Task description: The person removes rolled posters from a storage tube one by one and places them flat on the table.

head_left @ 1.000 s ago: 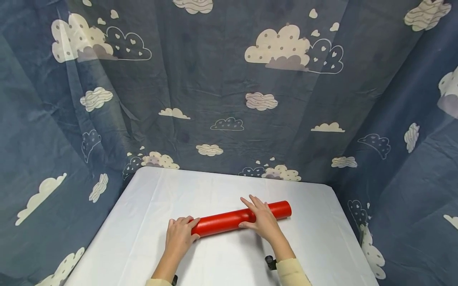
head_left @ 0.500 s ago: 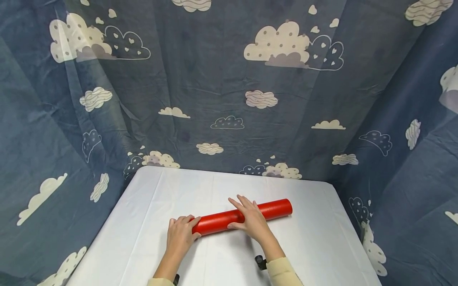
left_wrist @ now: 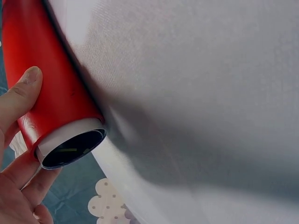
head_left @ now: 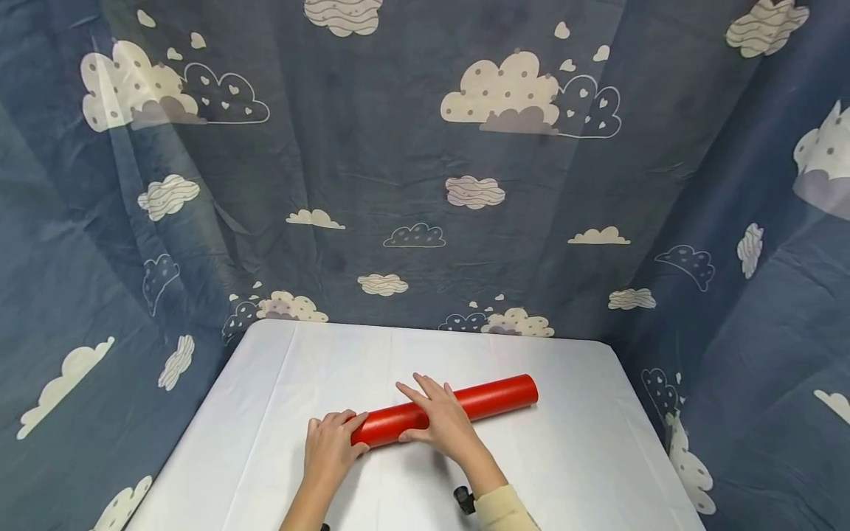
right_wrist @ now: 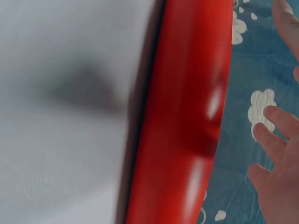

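A long red roll (head_left: 499, 397) lies slanted across the white table, its right end farther back. My left hand (head_left: 327, 448) grips its left end, thumb on the near side and fingers behind. In the left wrist view, a white inner tube (left_wrist: 74, 132) with a dark hollow sticks out of the red outer layer, and the left thumb (left_wrist: 22, 99) rests on the red surface. My right hand (head_left: 446, 426) is over the roll just left of its middle, with fingers spread and extended. In the right wrist view, the right fingers (right_wrist: 280, 140) appear beyond the roll's edge.
The white table (head_left: 571, 457) has rounded far corners. Dark blue curtains (head_left: 345, 147) printed with clouds stand behind it and along both sides. A black device (head_left: 464, 499) sits at the right wrist, beside a pale yellow sleeve (head_left: 505, 509).
My right hand has moved left along the roll, closer to my left hand. The left hand keeps its grip on the end, and the roll stays nearly in place. The head view shifts slightly.
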`<state>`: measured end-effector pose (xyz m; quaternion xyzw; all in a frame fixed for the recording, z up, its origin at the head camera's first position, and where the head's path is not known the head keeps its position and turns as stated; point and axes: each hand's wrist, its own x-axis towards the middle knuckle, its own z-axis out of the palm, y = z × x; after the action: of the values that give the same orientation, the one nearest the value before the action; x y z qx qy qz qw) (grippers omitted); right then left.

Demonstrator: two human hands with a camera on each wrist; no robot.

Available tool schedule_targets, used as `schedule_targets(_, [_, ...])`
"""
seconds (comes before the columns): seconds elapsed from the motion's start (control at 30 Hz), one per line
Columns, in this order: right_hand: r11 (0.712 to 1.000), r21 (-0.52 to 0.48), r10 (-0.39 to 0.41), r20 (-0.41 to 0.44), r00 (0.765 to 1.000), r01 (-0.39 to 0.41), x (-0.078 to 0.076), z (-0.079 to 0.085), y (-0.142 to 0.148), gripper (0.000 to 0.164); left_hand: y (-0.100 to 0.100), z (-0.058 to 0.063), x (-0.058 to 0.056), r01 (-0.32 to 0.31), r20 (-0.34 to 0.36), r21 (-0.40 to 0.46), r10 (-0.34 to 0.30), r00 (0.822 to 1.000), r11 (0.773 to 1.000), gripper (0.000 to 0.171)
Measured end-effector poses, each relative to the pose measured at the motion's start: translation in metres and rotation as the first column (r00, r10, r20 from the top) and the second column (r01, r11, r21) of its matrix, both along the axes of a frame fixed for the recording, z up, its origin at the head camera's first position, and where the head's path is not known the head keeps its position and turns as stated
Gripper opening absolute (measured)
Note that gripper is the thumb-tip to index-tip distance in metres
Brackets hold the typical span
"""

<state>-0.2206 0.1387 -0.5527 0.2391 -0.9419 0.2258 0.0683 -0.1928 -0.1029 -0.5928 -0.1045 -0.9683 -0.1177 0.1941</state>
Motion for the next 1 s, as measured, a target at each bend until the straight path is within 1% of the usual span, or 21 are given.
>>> schedule_targets(0.2, [0.996,0.075,0.042,-0.012,0.999,-0.041,0.001,-0.005,-0.015,0.089,0.0,0.001,0.002,-0.009,-0.003,0.011,0.009,1.0,1.0,0.059])
schedule_targets(0.5, [0.991,0.118,0.061,0.008,0.998,-0.062,0.002,-0.008,-0.034,0.086,-0.001,0.0,0.002,-0.009,-0.02,0.023,0.009,1.0,1.0,0.061])
schedule_targets(0.7, [0.986,0.144,0.085,-0.004,0.996,-0.084,0.004,-0.012,-0.044,0.083,0.0,-0.001,0.003,0.0,-0.039,0.037,0.002,0.999,0.999,0.061])
schedule_targets(0.83, [0.981,0.172,0.087,-0.003,0.996,-0.085,0.005,-0.013,-0.049,0.082,0.0,0.0,0.003,0.011,-0.056,0.024,-0.01,0.998,1.0,0.059])
schedule_targets(1.0, [0.974,0.21,0.086,0.011,0.996,-0.086,0.006,-0.013,-0.055,0.08,0.0,-0.001,0.002,0.001,-0.057,0.011,-0.001,0.998,1.0,0.058])
